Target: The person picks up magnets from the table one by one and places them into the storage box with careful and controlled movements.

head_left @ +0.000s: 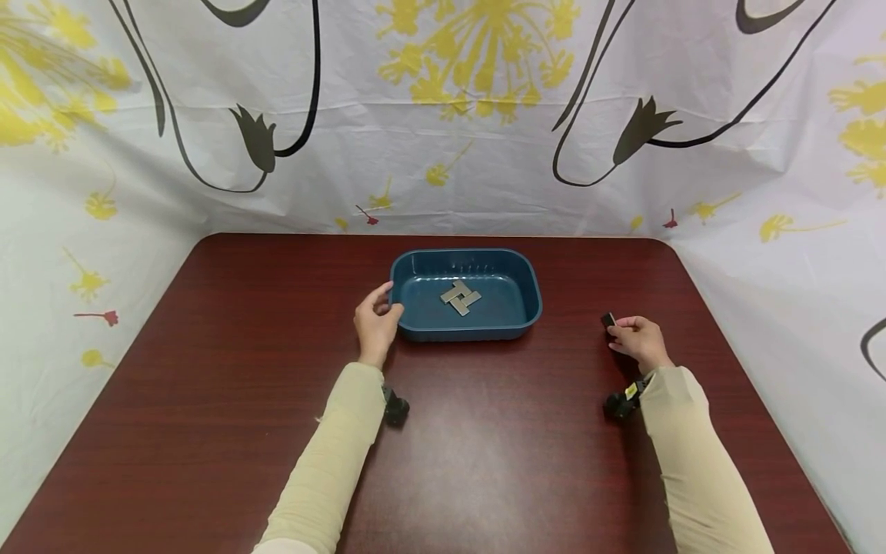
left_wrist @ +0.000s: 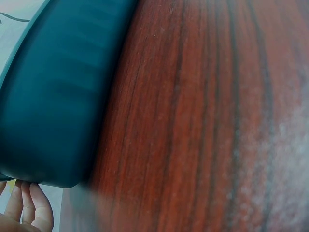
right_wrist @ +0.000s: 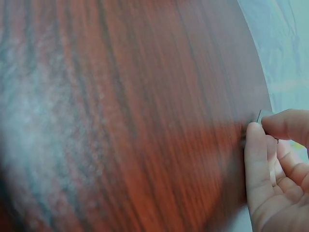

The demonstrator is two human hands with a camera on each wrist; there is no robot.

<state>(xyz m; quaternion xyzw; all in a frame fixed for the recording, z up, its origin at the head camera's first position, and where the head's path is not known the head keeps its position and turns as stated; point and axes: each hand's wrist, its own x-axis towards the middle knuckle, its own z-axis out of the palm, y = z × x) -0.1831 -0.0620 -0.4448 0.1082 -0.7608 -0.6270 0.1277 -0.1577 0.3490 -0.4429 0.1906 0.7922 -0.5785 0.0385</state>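
A deep blue rectangular tray (head_left: pixel 467 335) stands toward the back of the table. Inside it lie several small grey flat rectangular pieces (head_left: pixel 460 298), set in a pinwheel. My left hand (head_left: pixel 376 327) grips the tray's left end, its thumb over the rim and the fingers along the outer wall. In the left wrist view, the fingers (left_wrist: pixel 41 208) press against the tray's end wall (left_wrist: pixel 53 111). Off to the right, my right hand (head_left: pixel 640 341) pinches a small dark flat rectangular piece (head_left: pixel 608 319) between thumb and fingers. The right wrist view shows only this piece's edge (right_wrist: pixel 261 116) past the fingertips.
The dark red wood-grain table (head_left: pixel 484 431) has rounded far corners. A white cloth (head_left: pixel 443 169) with yellow and black flower prints hangs behind and at both sides. Small black cameras are strapped at the left wrist (head_left: pixel 396 406) and right wrist (head_left: pixel 621 400).
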